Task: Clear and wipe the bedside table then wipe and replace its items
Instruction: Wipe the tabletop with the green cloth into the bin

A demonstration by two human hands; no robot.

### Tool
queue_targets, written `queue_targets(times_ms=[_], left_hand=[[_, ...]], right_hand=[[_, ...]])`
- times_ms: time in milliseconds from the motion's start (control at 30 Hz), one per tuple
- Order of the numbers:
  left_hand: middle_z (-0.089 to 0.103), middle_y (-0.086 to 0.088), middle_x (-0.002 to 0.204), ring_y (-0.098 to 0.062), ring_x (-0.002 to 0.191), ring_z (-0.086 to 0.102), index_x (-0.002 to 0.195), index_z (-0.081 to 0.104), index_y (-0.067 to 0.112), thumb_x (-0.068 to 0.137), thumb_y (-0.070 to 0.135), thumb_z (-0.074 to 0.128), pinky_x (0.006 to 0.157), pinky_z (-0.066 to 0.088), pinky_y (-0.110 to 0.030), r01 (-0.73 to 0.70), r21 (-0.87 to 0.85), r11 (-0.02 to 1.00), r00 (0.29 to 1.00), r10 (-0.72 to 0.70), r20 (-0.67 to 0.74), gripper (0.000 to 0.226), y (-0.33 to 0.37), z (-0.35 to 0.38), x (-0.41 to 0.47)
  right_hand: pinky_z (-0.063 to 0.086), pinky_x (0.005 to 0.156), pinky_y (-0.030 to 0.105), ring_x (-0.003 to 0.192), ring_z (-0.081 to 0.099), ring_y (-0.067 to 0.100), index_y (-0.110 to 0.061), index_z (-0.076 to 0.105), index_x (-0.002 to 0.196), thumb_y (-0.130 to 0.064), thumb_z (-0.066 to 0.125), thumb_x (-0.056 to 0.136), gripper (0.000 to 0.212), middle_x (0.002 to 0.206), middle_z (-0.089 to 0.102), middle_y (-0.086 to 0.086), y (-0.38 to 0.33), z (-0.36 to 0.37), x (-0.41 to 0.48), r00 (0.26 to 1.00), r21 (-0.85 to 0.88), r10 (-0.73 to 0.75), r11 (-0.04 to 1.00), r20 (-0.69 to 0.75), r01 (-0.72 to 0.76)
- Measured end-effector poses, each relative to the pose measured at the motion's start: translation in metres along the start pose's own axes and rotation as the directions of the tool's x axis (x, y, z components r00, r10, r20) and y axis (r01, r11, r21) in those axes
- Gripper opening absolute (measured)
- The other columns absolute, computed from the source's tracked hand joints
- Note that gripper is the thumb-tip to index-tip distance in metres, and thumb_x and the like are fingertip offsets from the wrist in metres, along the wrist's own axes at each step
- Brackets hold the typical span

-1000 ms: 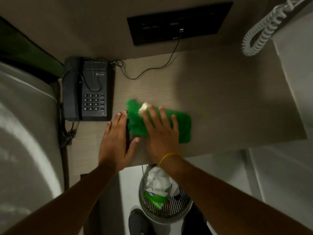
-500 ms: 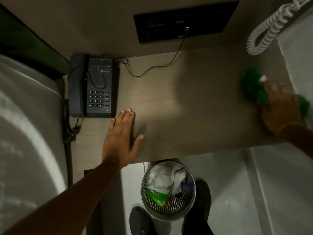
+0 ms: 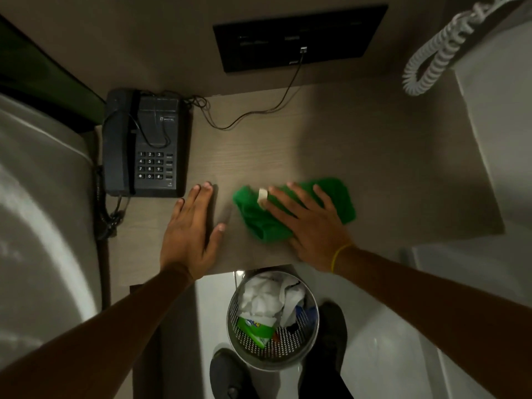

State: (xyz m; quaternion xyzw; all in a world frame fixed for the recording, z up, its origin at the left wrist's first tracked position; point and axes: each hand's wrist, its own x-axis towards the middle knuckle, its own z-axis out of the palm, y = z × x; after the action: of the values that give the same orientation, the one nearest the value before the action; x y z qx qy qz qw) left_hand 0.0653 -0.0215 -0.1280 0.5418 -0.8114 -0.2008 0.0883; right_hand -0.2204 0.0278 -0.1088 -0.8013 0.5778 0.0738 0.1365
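The wooden bedside table [image 3: 345, 145] fills the middle of the view. A green cloth [image 3: 259, 223] with a small white tag lies near its front edge. My right hand [image 3: 311, 223] presses flat on the cloth, fingers spread. My left hand [image 3: 191, 231] rests flat on the bare wood just left of the cloth, holding nothing. A black desk telephone [image 3: 146, 145] stands at the table's left end, its thin cable [image 3: 259, 113] running to a black wall panel [image 3: 299, 36].
A bed [image 3: 37, 226] lies along the left. A mesh waste bin [image 3: 273, 321] full of paper and rubbish stands on the floor below the table's front edge, between my shoes. A white coiled cord [image 3: 431, 56] hangs at the upper right.
My right hand swept the green cloth from the front middle out to the table's right end and back to the front middle. My left hand has stayed planted on the wood.
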Motion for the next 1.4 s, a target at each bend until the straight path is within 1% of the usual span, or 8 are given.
queue_targets(times_ms=[200, 400, 633, 1067, 1200, 1267, 1300, 1400], left_hand=[[0.024, -0.008, 0.176, -0.022, 0.165, 0.016, 0.17, 0.019, 0.012, 0.104, 0.053, 0.033, 0.134, 0.017, -0.05, 0.005, 0.021, 1.0, 1.0, -0.005, 0.003, 0.079, 0.001, 0.0, 0.001], [0.026, -0.01, 0.176, -0.024, 0.165, 0.018, 0.169, 0.021, 0.011, 0.105, 0.054, 0.033, 0.133, 0.018, -0.053, 0.021, 0.056, 0.998, 1.0, -0.021, -0.003, 0.079, 0.005, 0.001, -0.001], [0.024, -0.008, 0.177, -0.022, 0.165, 0.015, 0.17, 0.02, 0.014, 0.104, 0.053, 0.034, 0.134, 0.016, -0.05, 0.025, 0.086, 0.996, 1.0, -0.025, 0.008, 0.078, 0.006, 0.002, 0.002], [0.015, -0.008, 0.179, -0.025, 0.167, 0.009, 0.169, 0.023, 0.015, 0.108, 0.053, 0.028, 0.134, 0.015, -0.052, 0.022, 0.237, 0.971, 0.997, -0.04, 0.072, 0.072, 0.01, 0.001, 0.002], [-0.004, -0.009, 0.18, -0.032, 0.167, -0.006, 0.171, 0.01, 0.029, 0.108, 0.063, 0.017, 0.131, 0.001, -0.061, 0.083, 0.241, 0.967, 0.977, -0.126, 0.171, 0.072, 0.038, 0.0, -0.002], [0.001, -0.006, 0.181, -0.03, 0.167, -0.005, 0.168, 0.024, 0.035, 0.106, 0.066, 0.015, 0.13, -0.003, -0.06, 0.213, 0.02, 0.977, 0.958, -0.212, 0.194, 0.07, 0.054, -0.005, 0.0], [0.012, -0.004, 0.18, -0.028, 0.167, 0.003, 0.164, 0.035, 0.033, 0.104, 0.069, 0.017, 0.132, 0.001, -0.059, 0.32, -0.163, 0.933, 0.934, -0.282, 0.218, 0.072, 0.065, -0.013, 0.001], [0.074, -0.005, 0.132, -0.029, 0.133, 0.063, 0.132, 0.07, 0.02, 0.107, 0.067, 0.037, 0.103, 0.055, -0.037, 0.574, -0.719, 0.393, 0.805, -0.431, 0.408, 0.063, 0.099, -0.054, 0.002]], right_hand=[[0.01, 0.123, 0.057, 0.156, 0.003, 0.023, -0.041, 0.0, 0.158, -0.039, 0.052, 0.087, 0.088, 0.17, 0.0, -0.011, 0.104, 0.005, -0.083, 0.957, -0.153, -0.227, 0.955, 0.182, 0.255], [0.026, 0.116, 0.061, 0.153, 0.022, 0.03, -0.041, 0.003, 0.157, -0.038, 0.041, 0.088, 0.079, 0.169, 0.016, -0.003, 0.219, -0.027, -0.083, 0.979, -0.084, 0.192, 0.979, 0.066, -0.186], [0.013, 0.121, 0.063, 0.153, 0.018, 0.036, -0.024, 0.011, 0.158, -0.054, 0.031, 0.1, 0.068, 0.168, 0.017, 0.01, 0.275, -0.049, 0.048, 0.757, 0.226, 0.646, 0.756, -0.102, -0.614], [0.035, 0.109, 0.056, 0.151, 0.031, 0.024, -0.037, 0.026, 0.153, -0.02, 0.06, 0.082, 0.081, 0.164, 0.031, -0.007, 0.024, 0.006, -0.061, 0.709, 0.258, 0.695, 0.712, -0.122, -0.653], [0.053, 0.087, 0.044, 0.093, 0.069, 0.028, -0.029, 0.05, 0.138, -0.028, 0.058, 0.089, 0.05, 0.112, 0.072, 0.004, -0.048, -0.015, -0.054, 0.752, 0.425, 0.645, 0.723, -0.134, -0.544], [0.057, 0.082, 0.045, 0.083, 0.07, 0.03, -0.024, 0.058, 0.132, -0.041, 0.047, 0.094, 0.043, 0.099, 0.075, 0.008, -0.073, -0.031, -0.044, 0.777, 0.706, 0.629, 0.545, 0.012, -0.452], [0.058, 0.086, 0.047, 0.09, 0.071, 0.03, -0.022, 0.062, 0.127, -0.044, 0.044, 0.096, 0.042, 0.103, 0.075, 0.01, -0.082, -0.042, -0.038, 0.77, 0.859, 0.624, 0.316, 0.132, -0.403], [0.057, 0.092, 0.053, 0.098, 0.072, 0.034, -0.012, 0.069, 0.113, -0.037, 0.049, 0.1, 0.034, 0.105, 0.075, 0.016, -0.102, -0.073, -0.02, 0.736, 0.932, 0.575, -0.164, 0.357, -0.323]])
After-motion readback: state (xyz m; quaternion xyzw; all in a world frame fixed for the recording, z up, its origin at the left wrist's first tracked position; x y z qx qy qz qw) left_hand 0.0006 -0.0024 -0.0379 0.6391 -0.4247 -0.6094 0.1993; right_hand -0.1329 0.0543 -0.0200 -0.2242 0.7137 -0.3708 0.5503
